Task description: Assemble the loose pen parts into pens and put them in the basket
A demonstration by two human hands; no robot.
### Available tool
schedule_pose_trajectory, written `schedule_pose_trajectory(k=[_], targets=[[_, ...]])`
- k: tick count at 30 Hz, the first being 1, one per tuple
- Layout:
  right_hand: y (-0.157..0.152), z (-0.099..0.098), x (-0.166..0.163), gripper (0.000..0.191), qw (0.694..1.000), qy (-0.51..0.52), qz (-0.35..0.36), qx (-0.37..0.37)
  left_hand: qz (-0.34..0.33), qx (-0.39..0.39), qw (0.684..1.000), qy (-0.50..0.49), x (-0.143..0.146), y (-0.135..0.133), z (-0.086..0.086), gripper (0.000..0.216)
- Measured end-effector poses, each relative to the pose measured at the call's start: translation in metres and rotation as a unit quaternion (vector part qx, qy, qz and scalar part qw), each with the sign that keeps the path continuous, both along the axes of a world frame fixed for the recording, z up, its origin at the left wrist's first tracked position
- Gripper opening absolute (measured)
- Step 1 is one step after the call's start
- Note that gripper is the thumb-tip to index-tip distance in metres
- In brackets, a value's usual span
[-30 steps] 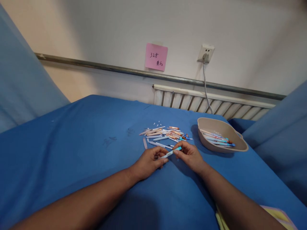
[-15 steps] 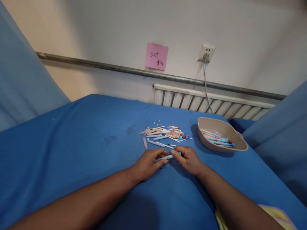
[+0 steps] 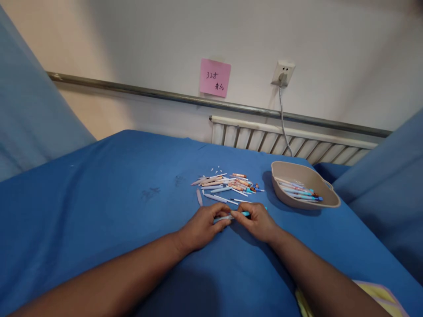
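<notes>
A light blue pen [image 3: 224, 218] with a turquoise end lies crosswise between my two hands, low over the blue cloth. My left hand [image 3: 204, 224] is closed round its left part. With thumb and fingers, my right hand [image 3: 256, 220] pinches it near the turquoise end, and the fingers hide some of the barrel. Just beyond the hands is a loose pile of pen parts [image 3: 216, 180]: peach and lilac barrels, thin white refills and orange pieces. A small turquoise piece [image 3: 265, 208] shows past my right fingers. Several tiny white tips [image 3: 216, 170] lie behind the pile.
A beige basket [image 3: 330, 203] with pens in it stands to the right on the blue cloth [image 3: 109, 207]. Behind are a radiator [image 3: 243, 138], a metal rail [image 3: 158, 93] and a plugged-in cord [image 3: 282, 105]. A yellow cloth [image 3: 380, 295] lies at the lower right.
My right hand has shifted slightly left along the pen, and its thumb now sits closer to my left fingers. A turquoise piece now shows beyond my right hand.
</notes>
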State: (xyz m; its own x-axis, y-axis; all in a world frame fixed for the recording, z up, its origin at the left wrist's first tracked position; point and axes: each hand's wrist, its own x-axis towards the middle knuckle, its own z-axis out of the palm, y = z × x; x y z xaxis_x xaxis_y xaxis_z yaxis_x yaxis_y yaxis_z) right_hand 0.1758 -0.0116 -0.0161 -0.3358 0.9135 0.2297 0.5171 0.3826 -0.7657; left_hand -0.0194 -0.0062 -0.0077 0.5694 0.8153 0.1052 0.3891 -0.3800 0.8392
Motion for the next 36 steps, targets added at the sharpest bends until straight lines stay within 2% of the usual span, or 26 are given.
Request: schedule_pose_trajectory(k=[6,8,13,20,26,29,32,36], targets=[[-0.0026,0.0009,-0.0034,0.017,0.998,0.051,0.022,-0.002,-0.019,0.008,1.0,0.0,0.0004,-0.001,0.0037,0.021],[-0.0023,0.0008,-0.0045,0.013,0.999,0.028,0.028,0.002,-0.014,0.01,1.0,0.007,0.0005,-0.0019,0.0037,0.023],[-0.0028,0.0019,-0.0052,0.024,0.999,-0.049,0.016,0.004,-0.004,0.035,0.999,0.037,0.0008,-0.0035,0.0024,0.024],[-0.0034,-0.0011,-0.0041,0.014,0.999,0.005,0.033,0.0,0.0,0.049,0.998,0.044,0.002,-0.0024,0.0041,0.022],[-0.0031,0.0012,-0.0044,0.032,0.994,-0.087,0.054,0.025,0.011,0.057,0.997,0.058,0.0016,-0.0043,0.0018,0.029],[-0.0043,0.0003,-0.0056,0.018,0.998,-0.045,0.036,0.004,0.004,0.051,0.998,0.048,0.0014,-0.0033,0.0033,0.026],[-0.0034,-0.0019,-0.0062,0.014,0.999,-0.006,0.032,-0.02,0.002,0.039,0.998,0.044,0.0012,-0.0019,0.0042,0.023],[-0.0007,-0.0009,-0.0061,0.014,0.998,-0.027,0.051,-0.009,0.0,0.031,0.998,0.049,0.0005,-0.0016,0.0032,0.025]])
